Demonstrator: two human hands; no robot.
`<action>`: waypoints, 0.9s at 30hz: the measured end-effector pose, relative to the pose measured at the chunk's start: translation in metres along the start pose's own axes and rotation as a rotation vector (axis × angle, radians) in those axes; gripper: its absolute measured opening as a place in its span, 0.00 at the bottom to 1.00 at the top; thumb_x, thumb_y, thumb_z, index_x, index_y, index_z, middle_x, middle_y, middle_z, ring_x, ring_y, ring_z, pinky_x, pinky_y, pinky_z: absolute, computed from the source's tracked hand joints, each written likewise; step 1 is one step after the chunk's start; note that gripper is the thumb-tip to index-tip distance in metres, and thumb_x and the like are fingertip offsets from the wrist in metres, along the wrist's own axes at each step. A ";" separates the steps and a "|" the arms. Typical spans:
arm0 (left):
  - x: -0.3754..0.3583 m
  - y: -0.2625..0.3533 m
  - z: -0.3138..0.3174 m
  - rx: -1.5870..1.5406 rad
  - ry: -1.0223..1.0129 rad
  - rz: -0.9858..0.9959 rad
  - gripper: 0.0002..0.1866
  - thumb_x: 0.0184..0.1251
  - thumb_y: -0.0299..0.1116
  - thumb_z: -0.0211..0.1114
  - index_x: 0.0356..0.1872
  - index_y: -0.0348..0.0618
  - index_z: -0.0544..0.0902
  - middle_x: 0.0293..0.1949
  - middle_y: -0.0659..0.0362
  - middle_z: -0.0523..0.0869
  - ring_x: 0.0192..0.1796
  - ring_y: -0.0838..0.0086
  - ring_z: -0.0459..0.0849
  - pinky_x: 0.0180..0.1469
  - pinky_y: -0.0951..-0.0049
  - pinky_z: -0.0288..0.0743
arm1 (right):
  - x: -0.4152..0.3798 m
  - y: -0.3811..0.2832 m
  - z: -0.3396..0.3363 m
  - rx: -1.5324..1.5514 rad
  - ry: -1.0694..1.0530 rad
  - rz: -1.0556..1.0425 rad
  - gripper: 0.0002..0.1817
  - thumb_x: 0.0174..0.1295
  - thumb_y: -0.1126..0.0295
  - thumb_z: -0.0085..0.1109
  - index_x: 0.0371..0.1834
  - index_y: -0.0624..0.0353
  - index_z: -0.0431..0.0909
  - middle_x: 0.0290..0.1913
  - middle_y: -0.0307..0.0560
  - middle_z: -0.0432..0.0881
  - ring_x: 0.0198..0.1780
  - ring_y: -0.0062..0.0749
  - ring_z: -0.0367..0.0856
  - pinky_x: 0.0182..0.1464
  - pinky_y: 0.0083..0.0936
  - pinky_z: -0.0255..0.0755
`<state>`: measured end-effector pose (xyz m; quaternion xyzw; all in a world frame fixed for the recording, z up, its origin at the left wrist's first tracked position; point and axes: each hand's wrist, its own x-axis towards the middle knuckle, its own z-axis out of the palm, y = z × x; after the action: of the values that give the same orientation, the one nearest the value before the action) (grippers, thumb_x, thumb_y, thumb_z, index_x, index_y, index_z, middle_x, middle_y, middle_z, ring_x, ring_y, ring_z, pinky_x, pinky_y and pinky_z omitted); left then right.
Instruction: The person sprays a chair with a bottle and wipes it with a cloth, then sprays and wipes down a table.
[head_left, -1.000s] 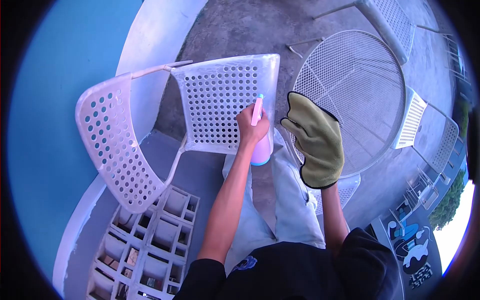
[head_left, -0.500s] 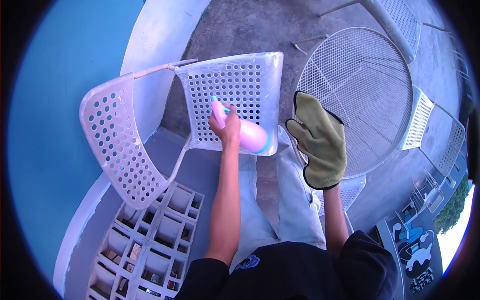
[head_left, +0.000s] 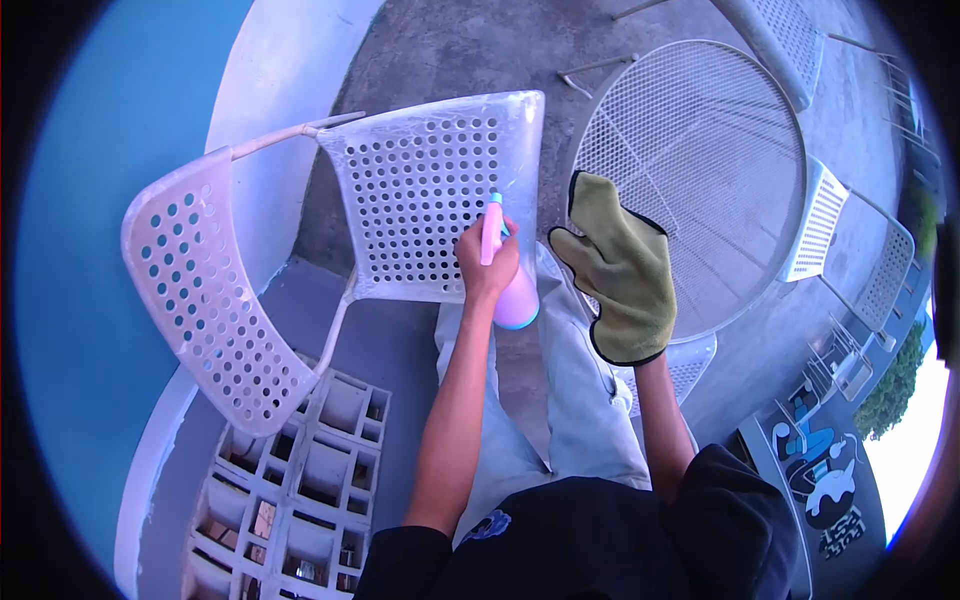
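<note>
My left hand (head_left: 487, 260) is wrapped round the neck of a pink spray bottle (head_left: 518, 303) with a turquoise nozzle and base. The bottle is held over the front edge of a white chair's perforated seat (head_left: 518, 145). A green cloth mitt (head_left: 640, 300) with black edging covers my right hand (head_left: 615, 265). Inside it the hand looks spread, thumb apart, with nothing held. It hovers between the chair and the round mesh table (head_left: 745, 95). The chair's perforated backrest (head_left: 220, 300) curves away to the left.
A pale curved wall edge (head_left: 270, 90) and a blue surface (head_left: 100, 200) lie left. Grey hollow blocks (head_left: 290, 500) are at lower left. More chairs stand around the table, one at upper right (head_left: 780, 40), another at right (head_left: 815, 225). My legs (head_left: 585, 400) are beside the chair.
The left hand has moved right with the spray bottle, from above the seat's middle to its front edge, and the bottle is more upright in view. The whole view has shifted slightly; the mitt keeps its pose.
</note>
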<state>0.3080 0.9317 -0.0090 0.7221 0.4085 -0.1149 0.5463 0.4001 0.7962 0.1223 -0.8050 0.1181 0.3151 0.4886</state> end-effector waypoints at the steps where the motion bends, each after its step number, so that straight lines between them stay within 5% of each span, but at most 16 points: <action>1: -0.002 0.001 0.007 0.072 0.002 0.033 0.04 0.52 0.23 0.64 0.28 0.42 0.84 0.22 0.55 0.84 0.25 0.68 0.83 0.33 0.68 0.74 | 0.002 0.009 0.000 -0.050 -0.014 -0.036 0.18 0.44 0.79 0.63 0.41 0.57 0.78 0.36 0.40 0.72 0.28 0.26 0.70 0.26 0.25 0.65; 6: -0.013 0.000 0.015 0.047 0.018 -0.055 0.02 0.53 0.26 0.65 0.28 0.41 0.84 0.22 0.53 0.84 0.25 0.67 0.83 0.32 0.68 0.74 | 0.006 0.031 -0.004 -0.288 -0.040 -0.215 0.22 0.32 0.79 0.64 0.37 0.55 0.80 0.43 0.47 0.76 0.32 0.37 0.77 0.31 0.31 0.69; 12: -0.075 -0.052 0.024 0.182 0.029 -0.163 0.06 0.56 0.29 0.67 0.30 0.36 0.84 0.24 0.49 0.85 0.28 0.56 0.86 0.34 0.60 0.77 | 0.005 0.046 0.002 -0.335 -0.016 -0.323 0.16 0.45 0.79 0.65 0.41 0.59 0.80 0.38 0.41 0.74 0.30 0.26 0.73 0.28 0.24 0.67; 18: -0.120 -0.083 0.016 0.159 -0.028 -0.183 0.02 0.52 0.23 0.65 0.27 0.42 0.83 0.20 0.54 0.82 0.24 0.63 0.84 0.31 0.65 0.76 | 0.000 0.035 0.005 -0.197 0.040 -0.300 0.11 0.58 0.79 0.65 0.44 0.63 0.80 0.32 0.36 0.73 0.27 0.15 0.69 0.26 0.17 0.64; 20: -0.126 -0.084 0.009 0.173 -0.071 -0.252 0.03 0.50 0.22 0.63 0.26 0.41 0.81 0.20 0.54 0.83 0.25 0.61 0.85 0.32 0.65 0.76 | -0.004 -0.014 0.005 0.008 0.029 -0.094 0.14 0.58 0.78 0.66 0.48 0.65 0.78 0.28 0.34 0.71 0.25 0.14 0.67 0.24 0.17 0.63; 27: -0.132 -0.098 -0.006 0.147 0.062 -0.283 0.04 0.50 0.21 0.63 0.28 0.42 0.82 0.22 0.55 0.83 0.25 0.64 0.84 0.31 0.65 0.75 | -0.010 0.040 0.027 0.063 0.089 -0.170 0.11 0.58 0.78 0.66 0.44 0.63 0.78 0.31 0.37 0.72 0.28 0.16 0.66 0.26 0.19 0.62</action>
<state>0.1517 0.8823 0.0062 0.6986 0.5134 -0.1978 0.4575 0.3615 0.7980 0.0913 -0.8095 0.0808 0.2327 0.5329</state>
